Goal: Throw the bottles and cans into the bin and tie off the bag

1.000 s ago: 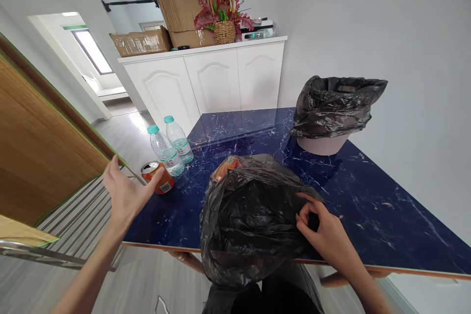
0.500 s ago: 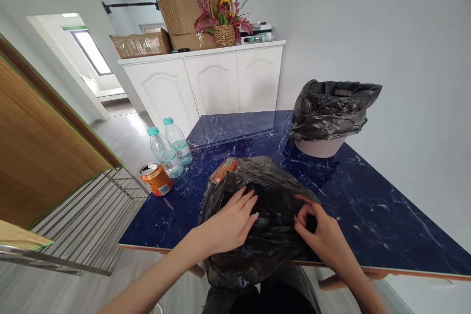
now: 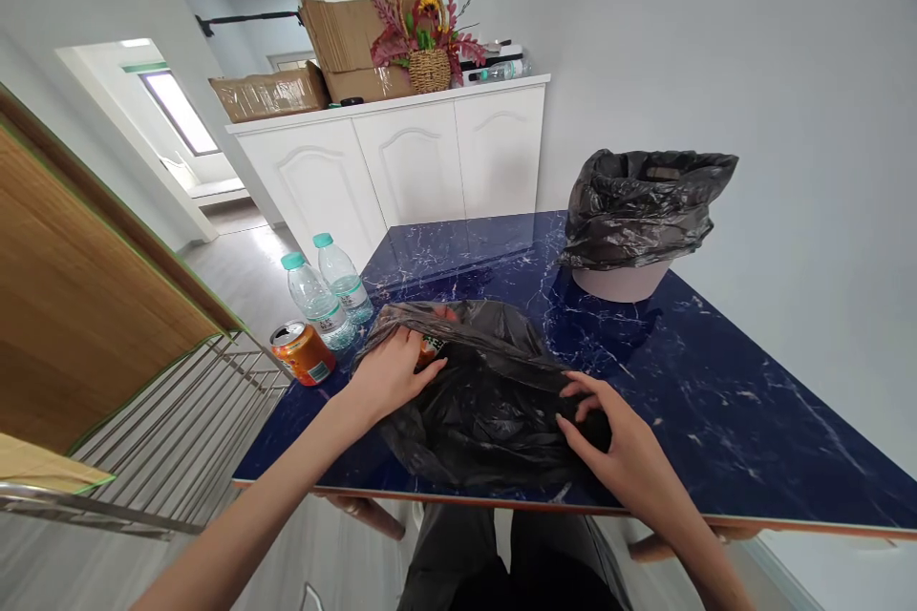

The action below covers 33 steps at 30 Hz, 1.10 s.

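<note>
A black plastic bag [image 3: 494,410] lies spread on the blue marbled table [image 3: 716,401] near its front edge, with something red and orange [image 3: 431,348] showing at its left part. My left hand [image 3: 394,368] rests on the bag's left side, thumb apart from the fingers, fingertips at the plastic beside the orange thing. At the bag's right side is my right hand [image 3: 602,420], thumb and fingers curved around the bag's edge; whether they grip the plastic is hard to tell.
An orange can [image 3: 304,353] and two clear bottles [image 3: 321,305] [image 3: 345,282] stand at the table's left edge. A pale bin [image 3: 623,282] lined with a black bag stands at the back right. A metal rack [image 3: 179,430] is at the left.
My left hand has moved left and up to the bag's left side. The bag is spread wider to the left and no longer hangs over the front edge. My right hand has shifted slightly left.
</note>
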### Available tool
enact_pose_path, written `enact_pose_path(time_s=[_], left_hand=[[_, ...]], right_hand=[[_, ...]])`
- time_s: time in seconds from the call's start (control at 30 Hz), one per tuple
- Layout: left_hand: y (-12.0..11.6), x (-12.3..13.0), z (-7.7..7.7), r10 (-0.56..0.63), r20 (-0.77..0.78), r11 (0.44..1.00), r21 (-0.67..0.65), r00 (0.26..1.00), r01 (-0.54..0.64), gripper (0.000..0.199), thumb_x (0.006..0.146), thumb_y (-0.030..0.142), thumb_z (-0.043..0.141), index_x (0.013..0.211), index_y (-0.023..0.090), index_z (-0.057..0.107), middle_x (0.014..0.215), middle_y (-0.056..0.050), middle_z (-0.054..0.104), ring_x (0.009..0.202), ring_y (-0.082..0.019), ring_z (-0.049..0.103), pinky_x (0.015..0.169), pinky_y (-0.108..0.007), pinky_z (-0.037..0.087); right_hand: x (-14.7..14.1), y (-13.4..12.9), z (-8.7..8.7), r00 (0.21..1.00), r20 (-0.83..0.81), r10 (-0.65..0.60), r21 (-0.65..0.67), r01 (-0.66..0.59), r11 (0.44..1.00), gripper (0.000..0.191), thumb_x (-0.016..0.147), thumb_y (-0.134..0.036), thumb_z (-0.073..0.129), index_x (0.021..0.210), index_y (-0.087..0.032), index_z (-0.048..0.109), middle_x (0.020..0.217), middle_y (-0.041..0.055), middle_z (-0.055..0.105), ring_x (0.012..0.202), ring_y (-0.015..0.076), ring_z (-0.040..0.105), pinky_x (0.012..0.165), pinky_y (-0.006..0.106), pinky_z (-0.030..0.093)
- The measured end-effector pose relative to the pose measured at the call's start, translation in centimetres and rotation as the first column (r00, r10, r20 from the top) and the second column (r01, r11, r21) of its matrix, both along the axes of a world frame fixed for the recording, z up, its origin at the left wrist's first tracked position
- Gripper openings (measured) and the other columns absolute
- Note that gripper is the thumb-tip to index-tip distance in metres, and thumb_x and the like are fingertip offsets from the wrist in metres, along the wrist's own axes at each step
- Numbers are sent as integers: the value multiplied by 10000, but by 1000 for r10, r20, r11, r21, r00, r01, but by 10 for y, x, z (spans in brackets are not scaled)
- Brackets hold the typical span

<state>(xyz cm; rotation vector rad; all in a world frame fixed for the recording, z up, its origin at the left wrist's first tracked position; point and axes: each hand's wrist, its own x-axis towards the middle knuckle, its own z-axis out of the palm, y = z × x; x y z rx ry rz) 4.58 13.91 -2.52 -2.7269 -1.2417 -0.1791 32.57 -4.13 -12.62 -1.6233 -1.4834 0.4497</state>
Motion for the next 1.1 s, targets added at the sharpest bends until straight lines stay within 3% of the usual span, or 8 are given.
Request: enact_pose_path(time_s=[0.2,0.33,0.53,0.7,0.8,0.9,0.97,1.1], left_hand=[[13,5,-14,99,-49,995,36,994,-98,541,951,550,697,1262,123,578,1264,-241,692,1245,-412,671,1042,-480,537],[9,11,-9,122,-87,992,52,989,-118,465,934,465,732,1231,133,601,1250,-223,712,1228,-385,690,1041,-446,541],[-29,8,28,138,-27,990,-19,990,-138,462,930,541,696,1174,149,673,1167,-210,753,1109,-411,744,917,-452,597],[-76,-9,75,86,115,973,-225,990,-59,492,824,679,735,1070,254,759,980,-126,791,919,-380,776,794,-458,627],[-100,-30,103,12,269,902,-419,963,106,563,738,588,843,1251,380,739,1130,-51,800,981,-327,781,846,-428,653],[-112,-68,116,66,393,806,-562,917,182,687,675,485,887,1333,482,686,1268,2,775,1063,-313,777,852,-409,681],[-112,-102,115,184,491,837,-533,852,126,731,655,496,874,1356,496,665,1291,2,765,1086,-339,767,862,-449,686],[-103,-161,107,473,610,871,-434,636,-232,697,603,684,825,1249,453,697,1181,8,795,975,-368,763,843,-518,675]], right_hand=[[0,-1,2,1000,7,-14,-45,14,999,498,1050,-505,532,1500,-299,483,1061,73,681,926,243,715,800,367,573],[0,0,1,1000,-3,-27,-21,26,999,452,1048,-485,532,1456,-291,515,1116,79,708,987,247,728,854,378,579],[1,0,-3,999,-24,-34,-45,33,998,458,1047,-502,525,1459,-301,508,1153,74,728,1026,256,736,864,383,586],[1,-1,-4,999,-27,-36,-31,35,999,475,1051,-512,517,1460,-272,508,1149,93,740,1039,270,740,880,397,585],[2,0,-5,999,-24,-37,-7,37,999,456,1047,-498,522,1436,-260,519,1158,91,742,1051,267,737,938,416,570],[2,0,-7,999,-25,-39,-27,38,999,460,1045,-504,525,1442,-272,514,1155,82,743,1058,262,736,918,399,571],[2,0,-7,999,-29,-33,-43,32,999,468,1050,-510,518,1456,-279,500,1173,83,741,1060,260,735,908,394,571],[3,0,-8,999,-41,-27,-40,25,999,466,1049,-513,521,1449,-275,498,1210,94,738,1032,254,735,899,399,573]])
